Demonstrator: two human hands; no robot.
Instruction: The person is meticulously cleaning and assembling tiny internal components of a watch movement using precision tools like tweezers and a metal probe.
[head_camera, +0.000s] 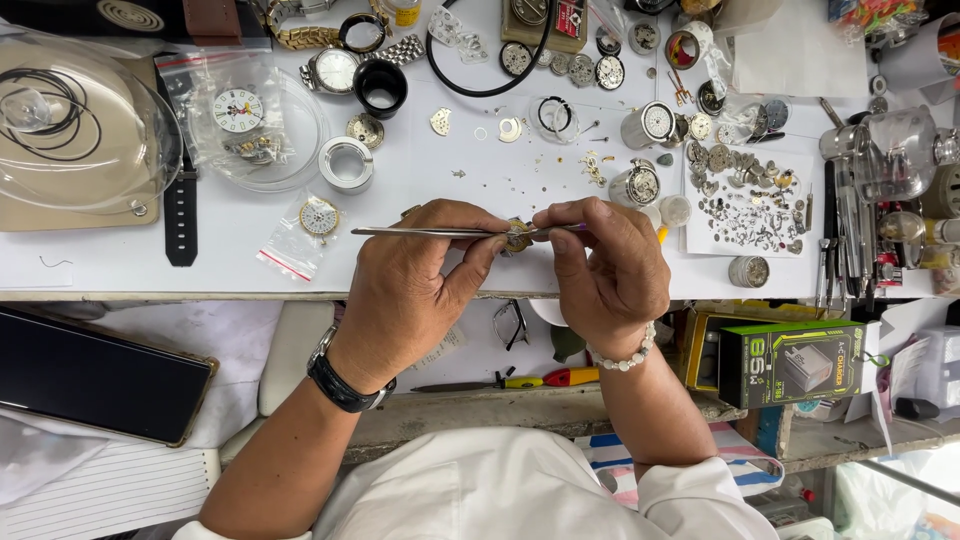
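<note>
My left hand (410, 285) grips slim metal tweezers (425, 232) that lie level, their tips pointing right at a small round brass watch movement (518, 238). The movement sits between the fingertips of both hands at the near edge of the white bench (120, 260). My right hand (605, 265) pinches a thin tool with a purple shaft (565, 229) whose tip meets the movement from the right. A black watch is on my left wrist and a white bead bracelet on my right wrist.
Loose watch parts cover a white sheet (745, 200) at right, beside a rack of hand tools (850, 240). A glass dome (75, 130), a black strap (181, 215), bagged dials (305, 225) and watch cases lie left. Below the bench: a phone (95, 375), a green box (790, 362).
</note>
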